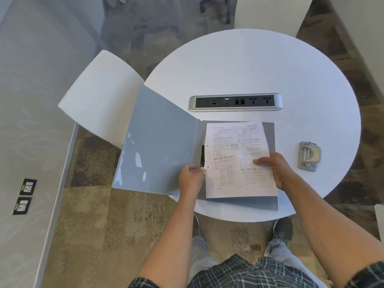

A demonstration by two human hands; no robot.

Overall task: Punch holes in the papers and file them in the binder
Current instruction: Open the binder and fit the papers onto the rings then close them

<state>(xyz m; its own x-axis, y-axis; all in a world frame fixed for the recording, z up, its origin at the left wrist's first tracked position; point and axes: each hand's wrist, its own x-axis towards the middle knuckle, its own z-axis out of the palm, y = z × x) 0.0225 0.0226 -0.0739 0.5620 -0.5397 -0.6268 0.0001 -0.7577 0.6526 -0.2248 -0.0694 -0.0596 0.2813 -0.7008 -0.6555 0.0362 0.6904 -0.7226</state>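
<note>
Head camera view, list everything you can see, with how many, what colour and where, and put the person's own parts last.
Table: one, white, round, centre.
Binder: one, grey, open, front cover hanging over the table's left edge.
Paper: at least one printed white sheet, two punched holes on its left edge, lying in the binder.
Hole punch: one, silver, on the table right of the binder.
Socket strip: one, silver and black, set in the table beyond the binder.
Chair: one, white, left of the table.
Floor sockets: two, black, far left.
Left hand: at the binder's ring clip.
Right hand: fingers flat on the paper.
</note>
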